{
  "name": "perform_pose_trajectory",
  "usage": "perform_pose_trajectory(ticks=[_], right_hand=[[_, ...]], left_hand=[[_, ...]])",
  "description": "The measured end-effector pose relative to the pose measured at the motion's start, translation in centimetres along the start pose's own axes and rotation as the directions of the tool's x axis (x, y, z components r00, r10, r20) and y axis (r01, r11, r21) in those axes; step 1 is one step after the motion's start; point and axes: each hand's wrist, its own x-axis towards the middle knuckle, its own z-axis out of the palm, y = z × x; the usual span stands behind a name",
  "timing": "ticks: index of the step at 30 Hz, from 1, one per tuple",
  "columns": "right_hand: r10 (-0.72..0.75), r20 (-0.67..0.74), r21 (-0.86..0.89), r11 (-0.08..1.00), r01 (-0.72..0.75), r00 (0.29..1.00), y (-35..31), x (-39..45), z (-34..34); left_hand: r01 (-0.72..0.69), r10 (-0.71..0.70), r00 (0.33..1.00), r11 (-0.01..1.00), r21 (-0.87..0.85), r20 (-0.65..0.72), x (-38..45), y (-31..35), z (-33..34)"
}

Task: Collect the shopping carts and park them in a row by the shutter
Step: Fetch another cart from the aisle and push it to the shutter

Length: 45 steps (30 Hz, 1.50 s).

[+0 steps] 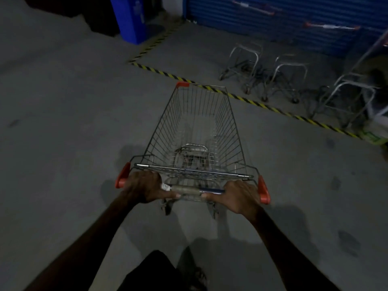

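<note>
Shopping cart (195,131) handle in both hands, left (144,189) and right (241,196).

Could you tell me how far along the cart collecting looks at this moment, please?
Partly done, it seems. Three metal cart frames already stand in a rough row before the blue shutter, beyond the striped floor line. In hand: the left hand and right hand grip the handle of an empty wire cart, whose front reaches that line. Left: parking it beside them.
</note>
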Motion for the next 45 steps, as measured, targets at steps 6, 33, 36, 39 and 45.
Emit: perform_pose_trajectory(ticks=[6,33,36,39,45], right_hand=[[0.011,0.024,-0.038,0.999,-0.01,1.0,-0.3,14.3,-3.3],[0.052,-0.097,-0.032,0.998,-0.055,0.994,-0.5,77.7,-19.1],[0.062,-0.097,-0.028,0.998,-0.065,0.993,0.4,85.0,-21.3],[0.073,-0.081,-0.037,0.996,-0.076,0.994,1.1,92.2,-23.1],[0.068,-0.093,-0.034,0.997,-0.071,0.993,1.2,105.5,-26.8]], left_hand=[[-0.002,0.002,1.0,1.0,-0.02,-0.027,12.6,-5.4,-1.1],[-0.09,0.091,0.996,0.996,-0.024,0.017,75.3,-31.4,-10.5],[-0.052,0.06,0.994,0.995,-0.082,0.091,82.0,-33.2,-12.3],[-0.025,0.036,0.995,0.994,-0.111,0.095,88.5,-34.9,-13.4],[-0.033,0.039,0.998,0.994,-0.103,0.05,101.0,-40.1,-14.6]])
